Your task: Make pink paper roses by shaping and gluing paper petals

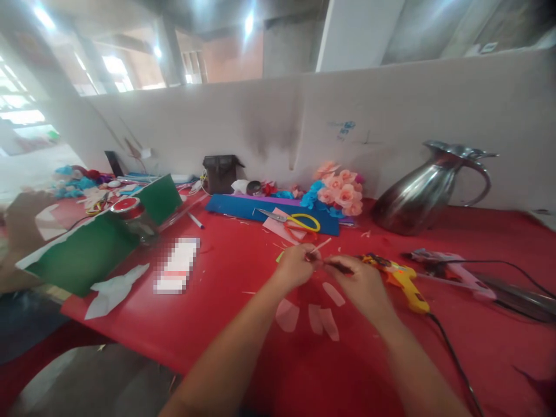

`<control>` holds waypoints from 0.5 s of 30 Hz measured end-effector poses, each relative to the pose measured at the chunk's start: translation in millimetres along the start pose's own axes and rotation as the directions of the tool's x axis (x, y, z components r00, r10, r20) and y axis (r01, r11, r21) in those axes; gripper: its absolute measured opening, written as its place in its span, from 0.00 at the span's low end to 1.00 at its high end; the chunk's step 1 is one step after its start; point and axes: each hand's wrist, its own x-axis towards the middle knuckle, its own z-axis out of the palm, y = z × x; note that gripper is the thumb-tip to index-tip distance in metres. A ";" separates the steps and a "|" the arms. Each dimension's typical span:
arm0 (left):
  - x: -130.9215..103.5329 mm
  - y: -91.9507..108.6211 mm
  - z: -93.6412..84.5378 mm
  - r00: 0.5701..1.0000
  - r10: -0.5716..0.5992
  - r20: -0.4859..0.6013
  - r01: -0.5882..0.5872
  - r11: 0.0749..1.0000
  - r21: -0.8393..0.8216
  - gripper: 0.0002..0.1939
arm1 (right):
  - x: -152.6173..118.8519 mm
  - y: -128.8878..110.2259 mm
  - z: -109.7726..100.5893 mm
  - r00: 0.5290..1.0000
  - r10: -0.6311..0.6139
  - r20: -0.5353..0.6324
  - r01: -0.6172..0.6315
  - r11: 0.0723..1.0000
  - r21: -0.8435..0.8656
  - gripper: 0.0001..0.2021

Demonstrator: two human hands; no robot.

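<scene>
Two bare forearms [237,341] reach in over the near edge of the red table [208,347], their hands meeting above its middle. The left hand [295,267] pinches a thin pale strip [322,244] that slants up past its fingertips; the right hand [360,282] has thumb and fingers pressed together on a small piece [320,262] between the hands, too hidden to name. Just nearer the table's near edge lie pink paper pieces [287,315], two of them overlapping. Beyond the hands, open scissors [304,221] with yellow and orange handles rest across a pink sheet [275,226] and a blue sheet [226,207]. Toward the right edge lie a yellow glue gun [408,285] and a pink glue gun [469,277], both corded. Pink and blue paper flowers [343,191], a dark pouch [220,175] and a steel jug [417,194] line the far edge. Leftward are a pixelated white item [177,266], a pen [196,220], crumpled white paper [115,292], a red-topped jar [138,220] and a folded green sheet [87,252]. Another person's arm [21,237] shows at the left edge.
</scene>
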 end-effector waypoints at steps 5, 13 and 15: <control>0.0 -0.5 -1.8 0.999 -0.011 0.040 0.013 0.999 -0.046 0.01 | 0.7 -0.3 -0.2 0.999 0.030 0.022 -0.030 0.999 0.021 0.09; -8.1 16.5 -13.9 0.978 -0.010 0.208 0.077 0.945 -0.317 0.02 | 0.0 -13.9 -3.5 0.988 0.103 0.111 -0.131 0.950 0.284 0.12; -10.7 22.0 -14.9 0.972 -0.040 0.230 0.126 0.918 -0.376 0.03 | -1.1 -16.1 -3.8 0.987 0.121 0.110 -0.152 0.924 0.350 0.11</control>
